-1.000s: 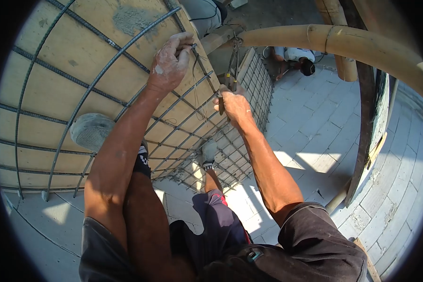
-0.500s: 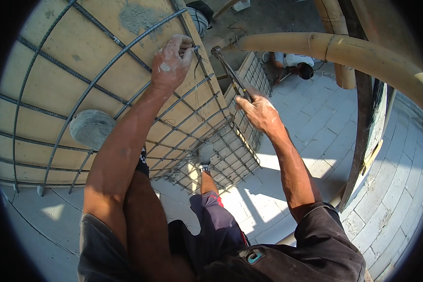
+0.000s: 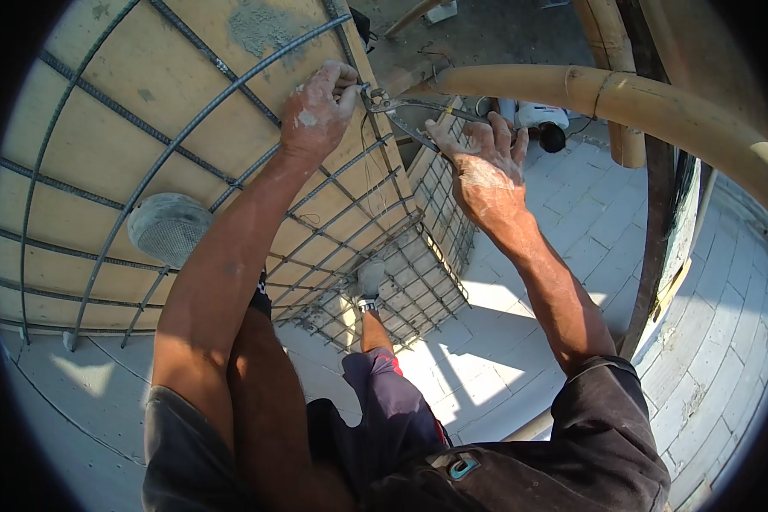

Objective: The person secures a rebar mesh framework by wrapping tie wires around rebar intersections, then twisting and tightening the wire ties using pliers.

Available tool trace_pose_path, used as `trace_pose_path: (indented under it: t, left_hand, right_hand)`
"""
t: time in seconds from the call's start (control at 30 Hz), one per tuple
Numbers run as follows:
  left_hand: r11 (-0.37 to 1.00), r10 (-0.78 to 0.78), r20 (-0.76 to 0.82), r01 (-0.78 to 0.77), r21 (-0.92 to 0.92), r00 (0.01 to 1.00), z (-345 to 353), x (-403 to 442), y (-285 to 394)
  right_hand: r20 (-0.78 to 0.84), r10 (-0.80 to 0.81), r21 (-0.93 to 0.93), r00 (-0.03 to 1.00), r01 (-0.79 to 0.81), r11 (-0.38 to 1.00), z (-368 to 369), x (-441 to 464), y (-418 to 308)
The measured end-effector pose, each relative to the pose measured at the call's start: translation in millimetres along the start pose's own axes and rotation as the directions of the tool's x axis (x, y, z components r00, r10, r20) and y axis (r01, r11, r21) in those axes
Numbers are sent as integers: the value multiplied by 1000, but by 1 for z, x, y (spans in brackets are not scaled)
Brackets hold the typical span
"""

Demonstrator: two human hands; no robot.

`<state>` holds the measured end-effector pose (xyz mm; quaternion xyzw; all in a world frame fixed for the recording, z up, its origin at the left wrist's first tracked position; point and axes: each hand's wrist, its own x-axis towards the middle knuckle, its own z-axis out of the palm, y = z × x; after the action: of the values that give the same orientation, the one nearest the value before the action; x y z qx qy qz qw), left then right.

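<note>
Fingers curled and pinched, my left hand [image 3: 318, 107] is at the edge of the rebar grid [image 3: 288, 45], beside a bar end; what it pinches is too small to make out. A thin tie wire [image 3: 374, 183] hangs below it. My right hand [image 3: 489, 166] has hold of a pair of pincers [image 3: 381, 101] by the handles, which are spread wide, its fingers stretched across them. The pincers' head is close to the bar end beside my left fingertips; whether it touches is unclear. Behind the bars lies a tan board [image 3: 102, 171].
My dusty shoes [image 3: 171, 230] rest on the bars. A lower rebar mesh [image 3: 418, 290] stands below. A thick bamboo pole [image 3: 520, 81] crosses at upper right, with a dark upright post [image 3: 657, 230] near it. A co-worker [image 3: 548, 128] is down below, above pale block paving [image 3: 572, 222].
The pincers' handles have spread apart and their head has swung left, toward the bar end by my left hand. My right hand's fingers have opened out. My left hand is nearly still.
</note>
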<state>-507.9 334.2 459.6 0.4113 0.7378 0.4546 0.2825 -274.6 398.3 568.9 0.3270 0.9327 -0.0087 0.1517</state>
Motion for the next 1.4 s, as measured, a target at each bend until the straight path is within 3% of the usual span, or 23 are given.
trace_pose_path:
  t: [0.07, 0.4, 0.87, 1.17, 1.27, 1.37, 1.4]
  left_hand:
    - [1000, 1, 3, -1, 1, 1000, 1, 0, -1]
    - [998, 53, -30, -52, 32, 998, 3, 1, -5]
    - [999, 9, -14, -8, 54, 1000, 2, 1, -2]
    - [996, 11, -4, -10, 91, 1000, 2, 1, -1]
    - [996, 10, -5, -10, 88, 1000, 2, 0, -1]
    - [996, 30, -29, -28, 84, 999, 4, 0, -3]
    - [996, 40, -41, -37, 81, 998, 4, 0, -3]
  right_hand:
    - [-23, -44, -62, 999, 43, 997, 3, 0, 3]
    - [-95, -84, 46, 992, 89, 995, 18, 4, 14]
    - [-150, -160, 167, 976, 185, 968, 33, 12, 31]
    - [-73, -108, 316, 991, 126, 940, 59, 9, 34]
    - [-57, -115, 269, 992, 127, 955, 58, 9, 33]
    - [24, 21, 321, 999, -27, 947, 46, 11, 21]
    - [-19, 45, 342, 999, -36, 939, 46, 11, 20]
